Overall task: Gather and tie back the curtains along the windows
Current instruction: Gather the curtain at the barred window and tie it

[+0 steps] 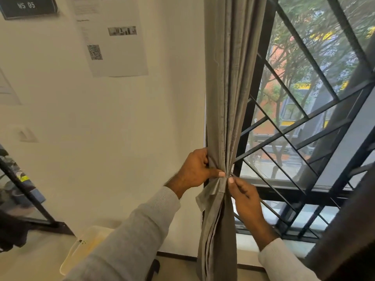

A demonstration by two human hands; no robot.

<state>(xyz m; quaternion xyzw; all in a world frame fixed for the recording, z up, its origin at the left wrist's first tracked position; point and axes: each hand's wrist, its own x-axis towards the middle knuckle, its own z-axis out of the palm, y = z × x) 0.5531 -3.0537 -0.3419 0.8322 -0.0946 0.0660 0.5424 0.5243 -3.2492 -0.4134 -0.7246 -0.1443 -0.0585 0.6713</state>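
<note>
From the head camera I read "WS 05" on the dark sign (28, 6) at top left. The paper sheet (113, 35) taped to the wall carries a QR code; its small print is too blurred for me to read. The grey curtain (229, 88) hangs bunched at the window's left edge, beside the black grille (300, 118). My left hand (195, 169) grips the gathered folds, thumb across them. My right hand (243, 195) pinches the fabric tie (211, 191) at the cinch. A darker curtain (349, 230) is cut off at right.
</note>
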